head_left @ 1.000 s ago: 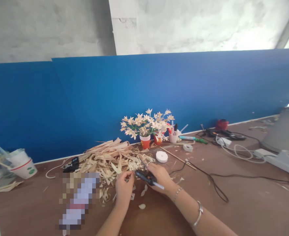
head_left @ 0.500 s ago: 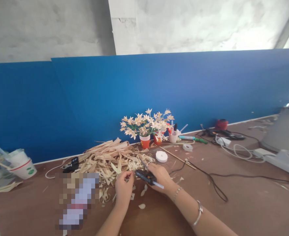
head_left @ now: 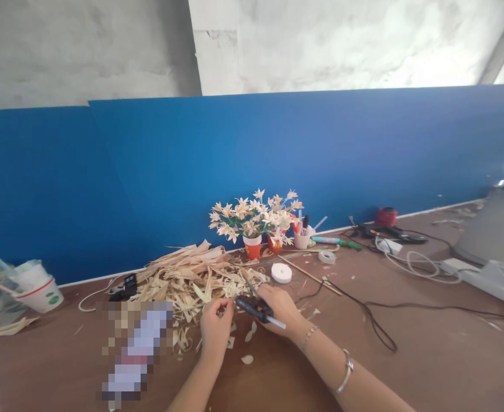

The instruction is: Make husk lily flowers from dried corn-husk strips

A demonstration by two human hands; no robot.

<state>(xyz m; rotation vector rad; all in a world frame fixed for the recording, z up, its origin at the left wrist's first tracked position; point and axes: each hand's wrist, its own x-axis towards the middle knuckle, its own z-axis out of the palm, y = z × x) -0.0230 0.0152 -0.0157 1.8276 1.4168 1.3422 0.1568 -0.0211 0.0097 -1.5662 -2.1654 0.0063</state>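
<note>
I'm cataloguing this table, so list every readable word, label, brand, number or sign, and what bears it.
No words or numbers are readable.
White cup: green mark, too blurred to read.
Left red cup: yellowish mark, too small.
Pixelated patch: unreadable.
Black tool in the right hand: none legible.

The left hand (head_left: 215,325) and right hand (head_left: 280,306) are bare, as are both forearms (head_left: 198,375) up to the edge of view. A thin silvery bracelet (head_left: 309,336) of small pieces circles the right wrist (head_left: 300,331); farther up sits a thicker, shiny silver bangle (head_left: 349,366), rounded, with a raised part on one side.
</note>
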